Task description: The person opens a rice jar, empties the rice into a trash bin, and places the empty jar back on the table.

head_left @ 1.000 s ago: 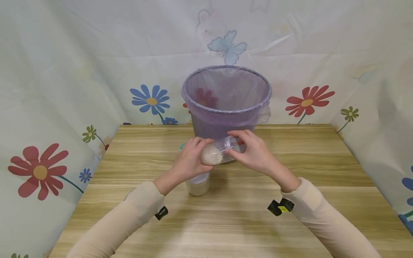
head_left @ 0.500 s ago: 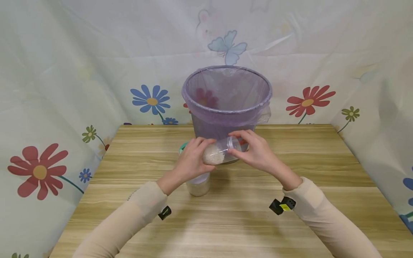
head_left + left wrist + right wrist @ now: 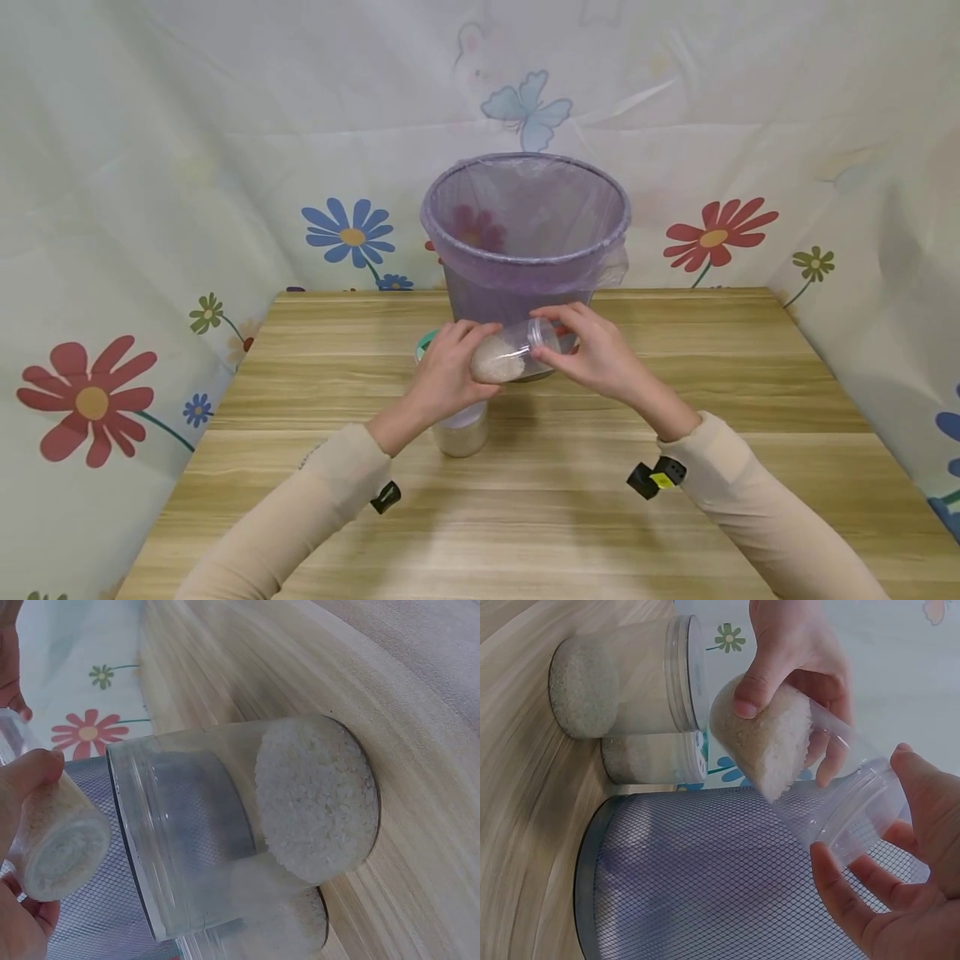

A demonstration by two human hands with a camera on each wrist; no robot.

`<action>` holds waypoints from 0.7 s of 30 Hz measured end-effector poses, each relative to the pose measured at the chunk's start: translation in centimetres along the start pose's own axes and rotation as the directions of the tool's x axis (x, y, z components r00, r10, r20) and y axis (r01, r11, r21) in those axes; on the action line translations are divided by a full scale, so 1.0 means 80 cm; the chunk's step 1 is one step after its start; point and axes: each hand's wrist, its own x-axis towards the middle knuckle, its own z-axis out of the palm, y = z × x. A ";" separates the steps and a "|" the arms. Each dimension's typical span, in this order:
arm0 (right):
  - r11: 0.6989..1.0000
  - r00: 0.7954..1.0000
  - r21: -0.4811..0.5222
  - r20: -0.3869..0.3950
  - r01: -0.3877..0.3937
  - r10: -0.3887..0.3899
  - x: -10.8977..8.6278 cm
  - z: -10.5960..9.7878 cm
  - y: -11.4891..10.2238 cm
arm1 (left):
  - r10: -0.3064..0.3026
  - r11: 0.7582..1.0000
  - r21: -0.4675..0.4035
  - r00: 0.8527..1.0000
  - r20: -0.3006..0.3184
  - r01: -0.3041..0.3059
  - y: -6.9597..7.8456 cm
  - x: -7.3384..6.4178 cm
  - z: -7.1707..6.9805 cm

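Note:
Both hands hold a clear plastic jar partly filled with white, rice-like grains. It lies tilted in the air in front of the mesh wastebasket. My left hand grips the base end, where the grains are gathered. At the other end my right hand pinches the ridged clear lid between thumb and fingers. A second jar of grains stands upright below my left hand. Behind it is another jar, mostly hidden in the head view except for its green-marked top.
The wastebasket has a purple liner folded over its rim and stands at the back of the wooden table. A flower-printed cloth hangs round the back and sides.
Both hands and the jar have shifted slightly to the right since a second ago. Over the last half second they are nearly still, with both grips kept.

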 end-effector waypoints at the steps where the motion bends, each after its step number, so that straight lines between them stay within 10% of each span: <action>1: 1.000 1.000 0.002 0.001 0.002 -0.002 0.000 0.001 0.001 | 0.001 1.000 0.001 1.000 -0.003 -0.001 0.000 0.000 0.000; 21: 0.993 0.994 0.053 0.013 0.104 -0.105 -0.003 0.006 0.004 | -0.041 0.999 -0.022 0.999 0.009 0.041 0.000 -0.005 0.002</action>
